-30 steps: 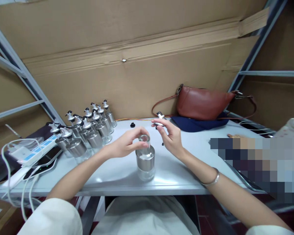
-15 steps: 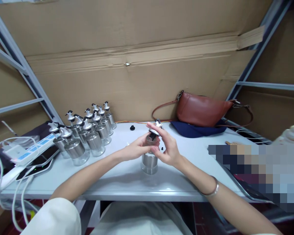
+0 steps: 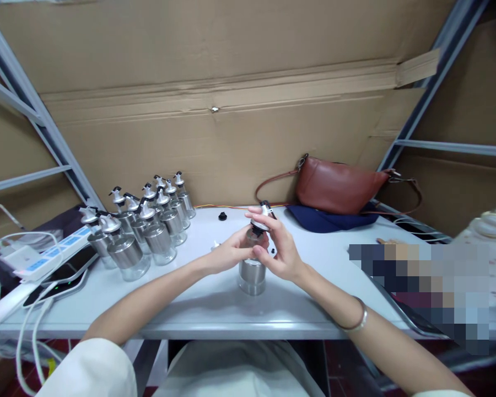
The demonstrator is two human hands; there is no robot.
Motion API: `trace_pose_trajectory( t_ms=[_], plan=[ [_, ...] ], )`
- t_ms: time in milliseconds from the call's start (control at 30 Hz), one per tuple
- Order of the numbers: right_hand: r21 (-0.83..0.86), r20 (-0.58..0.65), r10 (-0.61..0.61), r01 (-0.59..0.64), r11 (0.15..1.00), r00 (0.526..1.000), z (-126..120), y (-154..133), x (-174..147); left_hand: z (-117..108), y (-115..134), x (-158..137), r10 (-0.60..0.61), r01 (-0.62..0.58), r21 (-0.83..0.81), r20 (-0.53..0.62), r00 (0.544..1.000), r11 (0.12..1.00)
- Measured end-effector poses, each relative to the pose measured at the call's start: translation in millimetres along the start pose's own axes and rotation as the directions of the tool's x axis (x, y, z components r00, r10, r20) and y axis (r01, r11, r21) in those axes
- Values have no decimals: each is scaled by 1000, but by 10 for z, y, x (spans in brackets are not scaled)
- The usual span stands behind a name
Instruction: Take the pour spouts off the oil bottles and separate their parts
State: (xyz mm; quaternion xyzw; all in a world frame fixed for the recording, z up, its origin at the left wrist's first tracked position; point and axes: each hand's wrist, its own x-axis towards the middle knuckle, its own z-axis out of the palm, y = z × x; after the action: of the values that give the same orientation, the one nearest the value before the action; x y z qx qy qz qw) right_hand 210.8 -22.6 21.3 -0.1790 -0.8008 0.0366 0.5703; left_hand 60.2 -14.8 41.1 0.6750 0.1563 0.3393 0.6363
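An oil bottle [image 3: 252, 277], clear glass with a steel band, stands upright on the table in front of me. My left hand [image 3: 231, 253] is wrapped round its neck. At its mouth sits a silver pour spout [image 3: 261, 221] with a black plug below and a dark lever on top. The fingers of my right hand [image 3: 285, 255] are closed on this spout, with the thumb lower down near the neck. Whether the plug is fully seated cannot be made out. A small black part [image 3: 273, 251] lies just behind my right hand.
Several finished-looking bottles with spouts [image 3: 161, 237] stand at the left. A black cap [image 3: 222, 216] lies at the back. A brown bag [image 3: 339, 184] rests on dark blue cloth [image 3: 330, 220]. A power strip [image 3: 58, 253] with white cables occupies the left edge.
The fingers of my right hand have shifted slightly on the spout, lifting a little. Bottle and left hand stay in place; the view has moved slightly.
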Motion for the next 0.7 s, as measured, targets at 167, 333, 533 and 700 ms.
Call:
trace_pose_trajectory(
  t_ms=[167, 333, 533, 700],
  plan=[
    [-49, 31, -61, 63, 997, 998, -3, -5, 14, 5, -15, 5, -48, 48, -72, 5, 999, 996],
    [-57, 35, -85, 87, 995, 996, 5, 12, 20, -31, -55, 21, -42, 43, -59, 10, 999, 997],
    [-73, 58, -74, 78, 994, 996, -7, 62, -18, -76, -61, -14, -18, 15, -108, -28, 999, 994],
    [-115, 30, -92, 95, 989, 995, -8, 50, -16, -23, -74, 6, -48, 42, -167, -33, 998, 985]
  ],
)
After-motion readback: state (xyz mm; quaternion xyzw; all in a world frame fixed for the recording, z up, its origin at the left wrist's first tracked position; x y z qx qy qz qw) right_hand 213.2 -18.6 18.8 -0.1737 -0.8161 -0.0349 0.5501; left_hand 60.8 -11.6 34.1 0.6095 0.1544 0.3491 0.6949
